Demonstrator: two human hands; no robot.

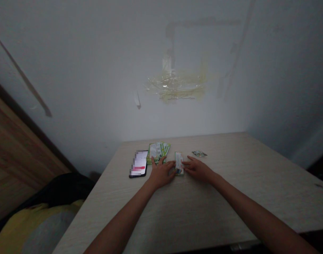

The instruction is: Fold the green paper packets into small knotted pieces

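A small green and white packet (178,162) lies on the pale wooden table (230,197) between my two hands. My left hand (161,173) rests palm down at the packet's left side, fingers spread, touching its edge. On the packet's right side my right hand (198,168) has its fingers stretched toward it and touching it. Just past my left hand lies a fanned stack of similar green packets (157,151). A phone (139,163) with a lit screen lies left of that stack.
A small crumpled wrapper (199,153) lies on the table right of the packets. The white wall (98,70) behind the table carries yellowed tape remains (177,86). At the lower left lie yellow and grey cloth (31,229) and a dark bundle (66,187).
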